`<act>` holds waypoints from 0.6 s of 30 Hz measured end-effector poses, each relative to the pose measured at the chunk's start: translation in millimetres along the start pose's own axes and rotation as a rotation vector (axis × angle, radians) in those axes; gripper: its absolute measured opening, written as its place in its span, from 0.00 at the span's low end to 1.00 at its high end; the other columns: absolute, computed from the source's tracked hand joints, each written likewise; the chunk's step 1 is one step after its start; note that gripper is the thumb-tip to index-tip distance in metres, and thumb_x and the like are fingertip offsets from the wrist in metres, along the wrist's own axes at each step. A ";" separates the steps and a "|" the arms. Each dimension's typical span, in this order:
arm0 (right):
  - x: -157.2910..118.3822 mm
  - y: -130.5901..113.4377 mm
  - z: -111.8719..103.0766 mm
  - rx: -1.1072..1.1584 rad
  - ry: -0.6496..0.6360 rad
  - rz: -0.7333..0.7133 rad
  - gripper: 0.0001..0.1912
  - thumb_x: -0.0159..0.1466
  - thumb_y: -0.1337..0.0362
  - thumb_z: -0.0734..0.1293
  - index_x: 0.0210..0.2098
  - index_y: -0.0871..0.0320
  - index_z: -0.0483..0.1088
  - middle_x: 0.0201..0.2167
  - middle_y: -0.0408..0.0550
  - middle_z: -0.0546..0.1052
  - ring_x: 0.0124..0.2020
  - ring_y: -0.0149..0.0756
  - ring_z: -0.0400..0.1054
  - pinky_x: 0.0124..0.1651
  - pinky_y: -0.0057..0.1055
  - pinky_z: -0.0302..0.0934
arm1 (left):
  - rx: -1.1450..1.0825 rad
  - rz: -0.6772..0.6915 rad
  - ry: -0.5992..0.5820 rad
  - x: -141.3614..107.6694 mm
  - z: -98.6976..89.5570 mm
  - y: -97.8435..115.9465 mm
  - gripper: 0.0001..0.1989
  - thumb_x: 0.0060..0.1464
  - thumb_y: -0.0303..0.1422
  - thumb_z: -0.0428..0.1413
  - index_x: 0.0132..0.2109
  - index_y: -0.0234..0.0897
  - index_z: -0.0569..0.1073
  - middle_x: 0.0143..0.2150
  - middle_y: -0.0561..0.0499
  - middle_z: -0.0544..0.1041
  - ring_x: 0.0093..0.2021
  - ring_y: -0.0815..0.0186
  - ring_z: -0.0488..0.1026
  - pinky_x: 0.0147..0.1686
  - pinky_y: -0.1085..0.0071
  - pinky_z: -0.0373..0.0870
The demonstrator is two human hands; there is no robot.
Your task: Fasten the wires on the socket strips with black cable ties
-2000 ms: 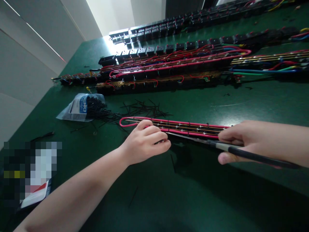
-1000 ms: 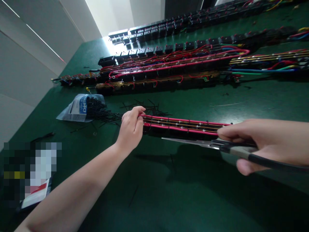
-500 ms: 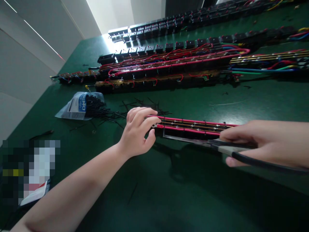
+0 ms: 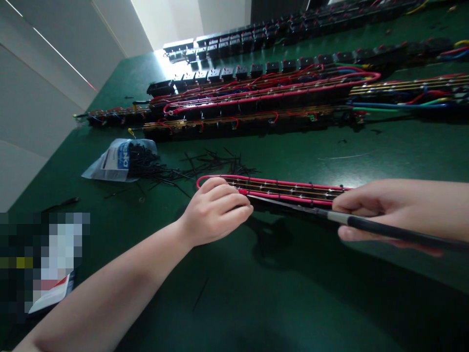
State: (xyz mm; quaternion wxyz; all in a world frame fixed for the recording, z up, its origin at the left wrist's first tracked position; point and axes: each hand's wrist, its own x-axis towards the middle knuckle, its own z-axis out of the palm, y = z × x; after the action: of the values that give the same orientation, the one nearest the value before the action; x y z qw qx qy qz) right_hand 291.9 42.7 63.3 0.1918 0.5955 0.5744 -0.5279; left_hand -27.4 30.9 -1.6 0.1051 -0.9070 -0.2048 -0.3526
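Observation:
A long black strip (image 4: 278, 189) with brass rails and a red cable (image 4: 269, 181) along its edges lies across the green table. The red cable loops round at the strip's left end. My left hand (image 4: 220, 208) is closed at that end, its fingers wrapped over the strip's near edge beside the cable's tip. At the right, my right hand (image 4: 381, 208) holds long-bladed scissors (image 4: 335, 216) with dark handles. The blades point left along the strip's near side, and their tips reach close to my left fingers.
Behind the strip lie scattered black cable ties (image 4: 216, 160) and a plastic bag (image 4: 113, 160) of more ties. Several wired black strips (image 4: 256, 98) run across the back of the green table (image 4: 293, 298). A blurred-out object (image 4: 54, 264) is at the left.
My left hand has moved slightly down and its fingers have closed at the strip's end, uncovering the red cable's loop. The scissors have turned, and their blades look narrower now.

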 end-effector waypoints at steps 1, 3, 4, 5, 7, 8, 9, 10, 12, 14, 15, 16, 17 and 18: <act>-0.2 -1.4 0.3 -0.003 -0.004 -0.009 0.37 0.41 0.27 0.71 0.36 0.50 0.76 0.25 0.44 0.69 0.19 0.32 0.60 0.16 0.31 0.55 | -0.001 0.004 -0.004 0.5 -0.2 0.2 0.05 0.64 0.26 0.61 0.39 0.41 0.77 0.38 0.55 0.85 0.38 0.68 0.78 0.46 0.66 0.72; 0.1 -1.9 0.3 -0.010 -0.008 -0.015 0.37 0.41 0.27 0.71 0.36 0.50 0.76 0.24 0.43 0.68 0.18 0.33 0.60 0.16 0.32 0.54 | -0.001 0.007 -0.009 1.1 -0.4 0.5 0.05 0.64 0.26 0.61 0.39 0.40 0.77 0.38 0.54 0.85 0.37 0.68 0.78 0.45 0.67 0.72; 0.5 -1.0 0.0 -0.007 -0.012 -0.006 0.37 0.42 0.27 0.71 0.37 0.50 0.76 0.22 0.42 0.67 0.18 0.33 0.59 0.16 0.32 0.54 | -0.002 0.005 -0.008 1.2 -0.5 0.7 0.05 0.64 0.26 0.61 0.38 0.40 0.77 0.38 0.54 0.85 0.37 0.68 0.78 0.45 0.67 0.73; 0.8 0.3 -0.4 -0.003 -0.017 0.010 0.37 0.42 0.27 0.71 0.38 0.49 0.75 0.21 0.42 0.66 0.17 0.33 0.58 0.15 0.32 0.54 | -0.002 0.002 -0.006 1.3 -0.5 0.8 0.05 0.64 0.25 0.62 0.38 0.40 0.77 0.38 0.54 0.85 0.37 0.68 0.79 0.45 0.67 0.73; 1.4 3.1 -1.3 0.003 -0.025 0.042 0.37 0.42 0.27 0.71 0.39 0.49 0.75 0.18 0.40 0.64 0.16 0.33 0.57 0.15 0.32 0.55 | -0.002 0.004 0.002 1.5 -0.5 0.9 0.06 0.63 0.25 0.62 0.37 0.39 0.76 0.37 0.54 0.85 0.36 0.68 0.79 0.45 0.66 0.73; 1.5 3.9 -1.7 0.002 -0.028 0.052 0.38 0.42 0.27 0.71 0.39 0.49 0.74 0.16 0.40 0.64 0.15 0.33 0.57 0.15 0.32 0.55 | 0.000 0.007 0.005 1.6 -0.5 0.9 0.06 0.63 0.25 0.62 0.37 0.39 0.76 0.37 0.54 0.85 0.36 0.68 0.79 0.44 0.66 0.73; 1.7 4.2 -1.8 0.001 -0.029 0.052 0.38 0.42 0.27 0.71 0.39 0.49 0.74 0.16 0.39 0.63 0.15 0.32 0.56 0.14 0.31 0.55 | 0.004 0.011 0.005 1.6 -0.5 0.9 0.06 0.63 0.25 0.62 0.37 0.39 0.76 0.37 0.55 0.85 0.36 0.68 0.79 0.44 0.66 0.74; 1.9 3.9 -1.8 0.001 -0.033 0.046 0.39 0.41 0.27 0.71 0.39 0.50 0.74 0.15 0.39 0.63 0.15 0.32 0.56 0.14 0.31 0.54 | 0.010 0.014 0.004 1.7 -0.6 0.9 0.07 0.63 0.25 0.62 0.36 0.39 0.76 0.37 0.55 0.85 0.36 0.69 0.78 0.44 0.67 0.74; 2.3 1.4 -1.1 0.014 -0.047 0.027 0.39 0.42 0.27 0.72 0.39 0.51 0.74 0.15 0.38 0.63 0.15 0.31 0.56 0.14 0.30 0.55 | 0.027 0.020 -0.004 1.5 -0.8 0.9 0.09 0.63 0.26 0.62 0.34 0.40 0.75 0.36 0.56 0.85 0.36 0.69 0.78 0.44 0.67 0.73; 2.8 -2.4 0.3 0.035 -0.064 0.002 0.38 0.43 0.28 0.72 0.37 0.52 0.74 0.15 0.37 0.62 0.15 0.30 0.56 0.15 0.29 0.56 | 0.038 0.027 -0.017 0.9 -1.0 0.7 0.10 0.64 0.26 0.62 0.33 0.41 0.75 0.37 0.58 0.85 0.36 0.70 0.78 0.44 0.68 0.73; 3.0 -4.4 1.2 0.044 -0.070 -0.011 0.37 0.44 0.28 0.72 0.36 0.53 0.73 0.16 0.36 0.62 0.15 0.29 0.56 0.15 0.28 0.56 | 0.038 0.032 -0.022 0.5 -1.0 0.6 0.10 0.64 0.26 0.61 0.33 0.42 0.75 0.37 0.58 0.85 0.36 0.70 0.78 0.44 0.68 0.73; 3.2 -6.3 2.2 0.049 -0.077 -0.022 0.36 0.45 0.28 0.71 0.36 0.53 0.73 0.16 0.36 0.61 0.15 0.28 0.56 0.15 0.28 0.56 | 0.033 0.035 -0.027 0.0 -1.0 0.4 0.10 0.64 0.26 0.62 0.33 0.42 0.75 0.37 0.58 0.85 0.36 0.70 0.78 0.45 0.68 0.73; 3.3 -8.0 3.2 0.041 -0.074 -0.034 0.36 0.45 0.28 0.71 0.35 0.54 0.73 0.17 0.36 0.61 0.15 0.28 0.55 0.14 0.28 0.56 | 0.024 0.036 -0.031 -0.5 -0.9 0.2 0.09 0.64 0.26 0.62 0.33 0.41 0.75 0.37 0.58 0.85 0.36 0.70 0.78 0.45 0.68 0.73; 3.5 -9.3 4.2 0.003 -0.034 -0.051 0.37 0.45 0.27 0.69 0.35 0.54 0.73 0.17 0.36 0.61 0.14 0.28 0.55 0.14 0.29 0.56 | 0.012 0.035 -0.033 -0.9 -0.8 0.0 0.09 0.63 0.26 0.62 0.34 0.41 0.75 0.37 0.58 0.85 0.37 0.70 0.78 0.45 0.68 0.73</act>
State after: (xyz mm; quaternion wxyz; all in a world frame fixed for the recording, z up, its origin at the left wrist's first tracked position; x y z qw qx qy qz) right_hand 281.2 43.3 62.3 0.1870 0.5720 0.5851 -0.5436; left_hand -28.4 30.3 -1.7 0.1132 -0.9156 -0.1925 -0.3344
